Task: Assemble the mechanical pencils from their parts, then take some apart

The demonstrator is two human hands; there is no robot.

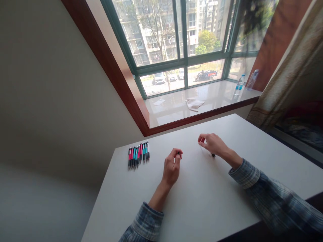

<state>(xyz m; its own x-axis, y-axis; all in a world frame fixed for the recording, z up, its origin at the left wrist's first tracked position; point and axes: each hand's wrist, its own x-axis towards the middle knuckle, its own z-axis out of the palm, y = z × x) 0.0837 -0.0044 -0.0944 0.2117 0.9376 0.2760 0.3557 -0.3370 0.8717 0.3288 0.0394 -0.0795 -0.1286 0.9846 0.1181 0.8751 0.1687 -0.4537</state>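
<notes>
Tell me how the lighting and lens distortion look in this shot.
Head view: daylight through the window glares off the glossy sill; the wide lens skews the wall steeply; soft shadows lie beside the left hand and right hand on the white table; no heavy blur shows.

Left hand, fingers curled upward, right hand turned inward — fingertips pinched together
</notes>
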